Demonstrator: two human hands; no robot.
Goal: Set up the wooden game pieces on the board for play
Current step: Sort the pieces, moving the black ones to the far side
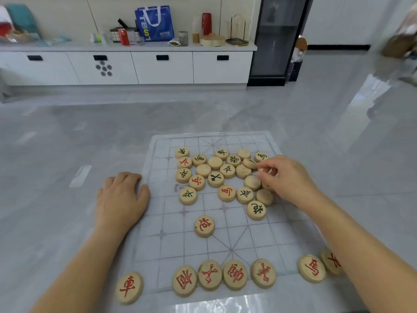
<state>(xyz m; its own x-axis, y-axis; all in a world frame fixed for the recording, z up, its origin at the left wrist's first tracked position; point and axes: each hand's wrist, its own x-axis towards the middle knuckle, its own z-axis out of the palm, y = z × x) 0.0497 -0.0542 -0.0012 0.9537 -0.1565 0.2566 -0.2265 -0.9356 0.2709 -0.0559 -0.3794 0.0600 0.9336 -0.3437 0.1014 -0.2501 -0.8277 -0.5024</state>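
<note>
Wooden pieces [215,176] are crowding the board [171,245]; R hand [286,177] is pinching a tilted piece [250,163] w/ others touching; L hand [121,197] is lying flat at board's edge.

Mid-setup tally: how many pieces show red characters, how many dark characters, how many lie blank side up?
Red-character pieces: 11
Dark-character pieces: 12, counting the tilted piece at the right hand
Blank-side-up pieces: 6
Total: 29 visible; the right hand may hide more.
</note>
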